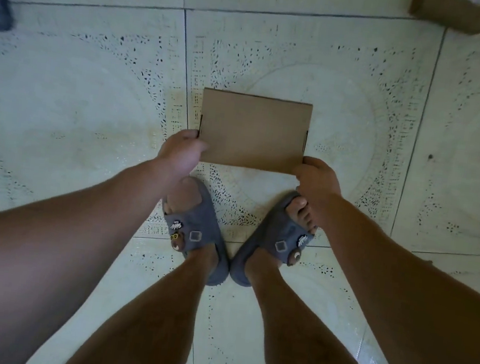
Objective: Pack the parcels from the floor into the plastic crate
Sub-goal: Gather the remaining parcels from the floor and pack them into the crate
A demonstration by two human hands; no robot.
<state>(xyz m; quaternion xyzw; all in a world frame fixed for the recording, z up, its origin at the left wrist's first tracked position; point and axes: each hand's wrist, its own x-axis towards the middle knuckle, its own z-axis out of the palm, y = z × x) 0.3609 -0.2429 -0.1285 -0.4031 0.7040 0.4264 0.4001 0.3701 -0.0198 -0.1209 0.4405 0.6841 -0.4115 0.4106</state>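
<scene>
Two parcels are in sight. One flat brown cardboard parcel is just ahead of the person's toes, above the pale speckled floor tiles — whether it rests on them or is lifted, I cannot tell. Both hands grip it: the left hand curls round its near left corner, the right hand round its near right. The second brown cardboard box lies well apart, top right. Two grey slippers — one bear charm each.
</scene>
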